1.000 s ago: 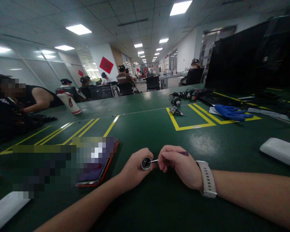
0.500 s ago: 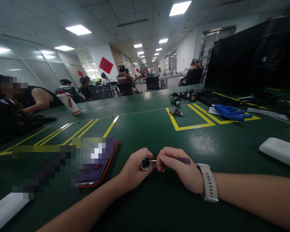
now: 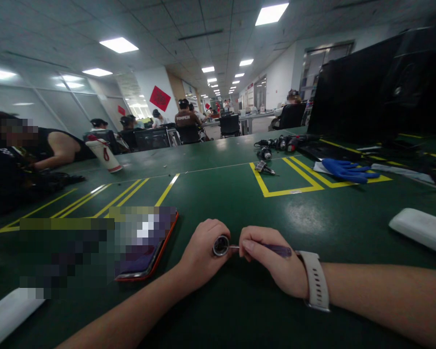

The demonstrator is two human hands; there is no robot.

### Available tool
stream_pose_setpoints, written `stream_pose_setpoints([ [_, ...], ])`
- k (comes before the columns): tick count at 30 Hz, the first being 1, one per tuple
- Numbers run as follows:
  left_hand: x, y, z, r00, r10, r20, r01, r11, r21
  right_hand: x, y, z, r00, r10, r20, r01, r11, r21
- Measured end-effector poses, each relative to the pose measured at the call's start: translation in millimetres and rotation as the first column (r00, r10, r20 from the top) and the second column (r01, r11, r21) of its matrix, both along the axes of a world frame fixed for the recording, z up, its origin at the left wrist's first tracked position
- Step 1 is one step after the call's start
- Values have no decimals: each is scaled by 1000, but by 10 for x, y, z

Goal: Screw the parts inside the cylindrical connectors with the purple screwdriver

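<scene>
My left hand (image 3: 200, 252) is closed around a short round part with a shiny metal rim (image 3: 221, 246) and a dark hollow end that faces me. The rest of that part is hidden by my fingers. In my right hand (image 3: 271, 257) is a thin screwdriver with a purple handle (image 3: 279, 250), gripped between thumb and fingers. Its slim metal shaft points left and meets the right side of the metal rim; whether the tip is inside or only at the edge, I cannot tell. Left of my hands lies a phone (image 3: 141, 261) in an orange-red case.
On the green table (image 3: 218, 198), a metal chuck-like part (image 3: 264, 168) lies within yellow tape. Behind it are several dark tool parts (image 3: 281, 143). Blue gloves (image 3: 345, 169), a white object (image 3: 421, 228) and a black monitor (image 3: 366, 82) are right; a cup (image 3: 104, 154) and a person (image 3: 54, 145) are left.
My right hand has shifted slightly right and down with the screwdriver, away from my left hand. The screwdriver's tip has drawn back from the middle of the hollow towards its right edge.
</scene>
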State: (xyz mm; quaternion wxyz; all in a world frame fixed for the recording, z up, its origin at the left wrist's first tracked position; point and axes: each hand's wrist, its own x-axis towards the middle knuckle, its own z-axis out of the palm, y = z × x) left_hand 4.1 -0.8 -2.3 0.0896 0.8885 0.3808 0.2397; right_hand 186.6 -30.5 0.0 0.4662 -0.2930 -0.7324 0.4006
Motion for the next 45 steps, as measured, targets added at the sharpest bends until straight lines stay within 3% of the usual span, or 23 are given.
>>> stream_pose_setpoints([
  [18, 9, -15, -3, 994, 101, -42, -97, 992, 82, -19, -46, 2, 996, -82, 36, 80, 996, 45],
  [29, 30, -103, 6, 957, 270, -107, -268, 963, 30, -48, -89, 42, 991, -118, 69, 107, 982, 153],
  [38, 7, -26, -52, 957, 249, 147, -232, 965, -119, -59, -85, 14, 983, -137, 123, 116, 979, 166],
  [45, 7, 51, -96, 894, 195, 404, -48, 937, -347, -76, -59, -5, 980, -157, 126, 133, 975, 180],
])
